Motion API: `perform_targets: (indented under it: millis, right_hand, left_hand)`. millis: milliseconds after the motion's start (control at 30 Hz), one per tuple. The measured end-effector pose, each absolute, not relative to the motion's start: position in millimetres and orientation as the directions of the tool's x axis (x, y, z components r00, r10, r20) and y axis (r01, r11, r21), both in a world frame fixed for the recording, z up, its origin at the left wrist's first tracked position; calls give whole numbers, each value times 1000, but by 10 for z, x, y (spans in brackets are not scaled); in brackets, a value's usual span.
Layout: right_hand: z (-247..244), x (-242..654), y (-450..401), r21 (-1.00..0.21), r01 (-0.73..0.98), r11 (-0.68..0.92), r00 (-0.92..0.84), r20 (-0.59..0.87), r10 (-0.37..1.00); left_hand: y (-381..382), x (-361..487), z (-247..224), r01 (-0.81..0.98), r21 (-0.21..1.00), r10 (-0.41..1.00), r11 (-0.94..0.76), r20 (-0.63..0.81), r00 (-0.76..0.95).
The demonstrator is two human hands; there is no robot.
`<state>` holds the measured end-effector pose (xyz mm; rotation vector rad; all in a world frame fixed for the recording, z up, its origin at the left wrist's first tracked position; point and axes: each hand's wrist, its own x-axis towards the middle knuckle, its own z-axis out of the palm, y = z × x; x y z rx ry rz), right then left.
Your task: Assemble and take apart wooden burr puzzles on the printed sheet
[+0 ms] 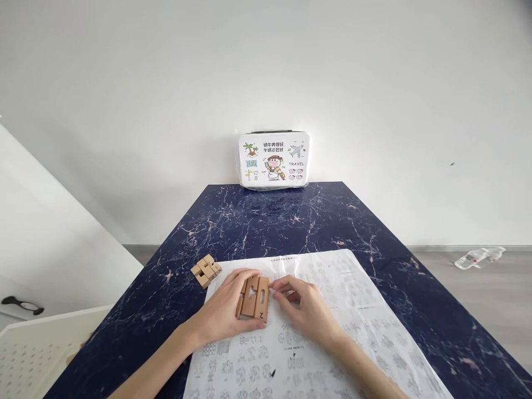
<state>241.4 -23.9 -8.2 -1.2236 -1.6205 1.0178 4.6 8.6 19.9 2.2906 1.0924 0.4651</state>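
While left grip (226,306) cups blocks (249,305), right grip (305,306) curls nearby.

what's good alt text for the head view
The left hand grips notched wooden pieces over a printed sheet, right hand beside them. More wooden blocks lie on the marbled table; an illustrated case stands at the back.

And here a plain, pale wall (374,100) is rising behind the far edge of the dark blue, veined desk (274,221), with soft, diffuse light spreading across it. Off the right edge, the greyish floor (465,299) is running back to a thin skirting strip (436,249) at the wall's foot! Out beyond the left edge, a white panel (50,210) is slanting down, a dark handle (14,301) is showing below it, and a white perforated surface (37,354) is lying alongside.
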Motion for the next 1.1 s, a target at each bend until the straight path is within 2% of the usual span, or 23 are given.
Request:
perform_targets:
  millis: [367, 600, 800, 967, 1100]
  right_hand:
    - [-73, 2412, -252, -942, 294, 163, -180, 113, 977]
    - [-111, 2411, -261, -940, 316, 130, -169, 79, 983]
    - [-129, 2409, -270, -930, 354, 98, -160, 43, 986]
    - [-153, 2405, -283, -929, 356, 100, -161, 44, 986]
    - [-143, 2411, -303, -926, 359, 113, -171, 54, 984]
  left_hand:
    - [74, 42, 207, 602, 634, 797, -485, 38, 603]
    - [-117, -9, 150, 653, 519, 809, -552, 141, 571]
    - [-516, -306, -6, 794, 401, 886, -458, 280, 370]
    - [-616, -421, -45, 917, 295, 902, -268, 411, 132]
    - [-635, -371, -64, 945, 258, 891, -199, 450, 65]
